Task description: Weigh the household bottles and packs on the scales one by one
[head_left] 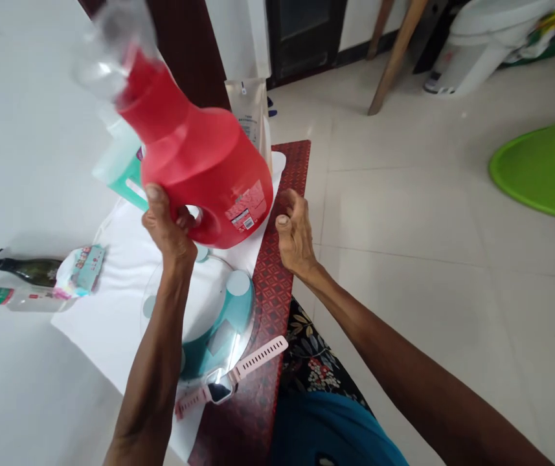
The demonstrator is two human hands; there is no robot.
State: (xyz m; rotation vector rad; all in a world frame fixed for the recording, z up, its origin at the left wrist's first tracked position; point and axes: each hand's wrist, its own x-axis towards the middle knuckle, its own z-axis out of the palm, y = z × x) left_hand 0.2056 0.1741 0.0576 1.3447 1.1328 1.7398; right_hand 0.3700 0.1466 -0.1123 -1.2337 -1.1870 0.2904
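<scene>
The left hand [168, 230] gripped the red bottle [204, 158]; the right hand [296, 236], half-spread with fingers bent, was just beside it. A round glass scale [241, 304] lay beneath the left forearm [155, 362].

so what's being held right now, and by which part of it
The red bottle, by its handle, in the left hand's grip. Nothing shows held in the right hand.

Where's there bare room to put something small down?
White cloth lies bare between the soft packet and the round glass plate, and red tabletop between the smartwatch and blue shirt. It looks crowded around the red jug in the left hand, with a green container and a pouch behind it.
</scene>
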